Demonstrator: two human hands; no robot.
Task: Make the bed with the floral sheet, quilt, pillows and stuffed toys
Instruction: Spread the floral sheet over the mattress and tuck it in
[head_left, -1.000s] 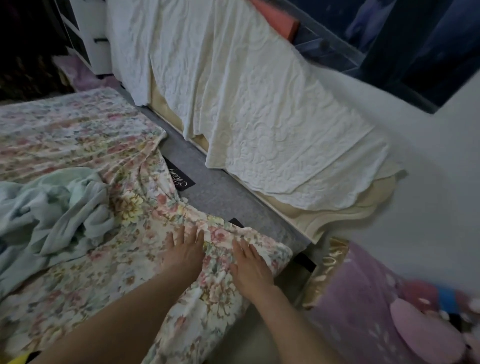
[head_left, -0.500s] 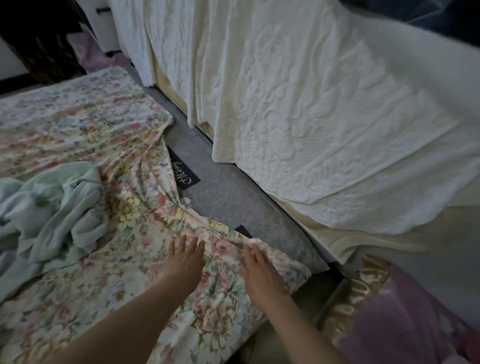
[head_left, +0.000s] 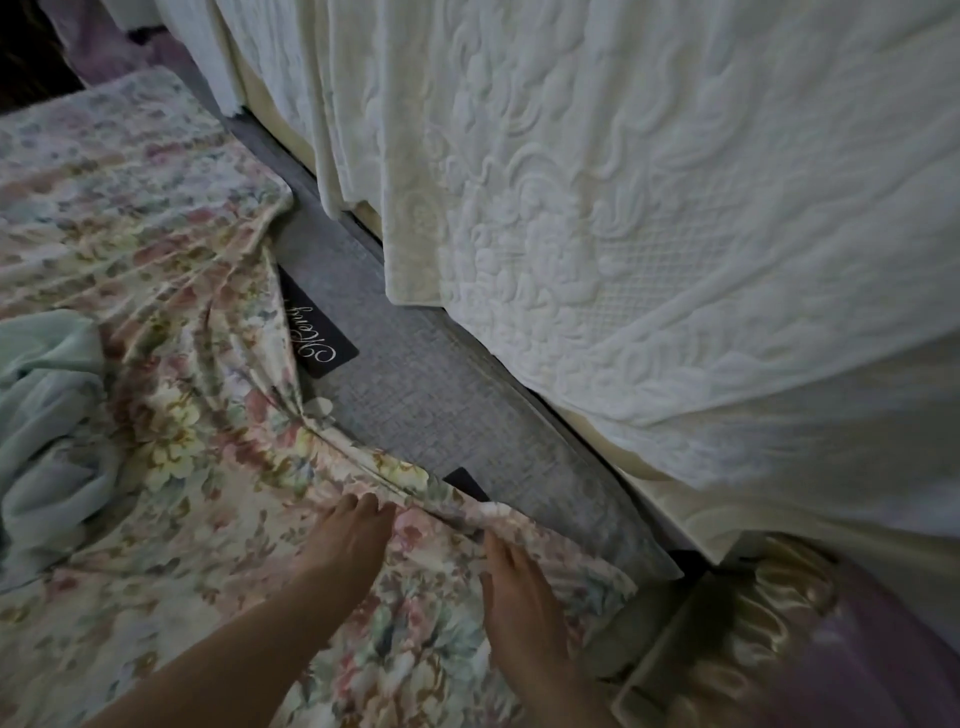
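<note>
The floral sheet (head_left: 156, 249) covers most of the grey mattress (head_left: 415, 384), bunched in folds along its right side where bare mattress shows. My left hand (head_left: 353, 540) lies flat on the sheet near its rumpled edge, fingers straight. My right hand (head_left: 519, 587) presses flat on the sheet's corner a little to the right, fingers pointing toward the edge. A white embossed quilt (head_left: 597, 234) hangs over the raised surface beside the mattress. A pale green blanket (head_left: 47, 415) is crumpled on the sheet at the left.
A black label with script lettering (head_left: 319, 338) is sewn on the mattress. A gold satin cloth (head_left: 727, 639) and purple fabric (head_left: 872, 665) lie at the lower right, beside the mattress corner. A cream layer shows under the quilt.
The view has leaned in closer and tilted down toward the mattress edge. Both hands have slid slightly forward on the sheet, staying flat; the wall and stuffed toy have left the view.
</note>
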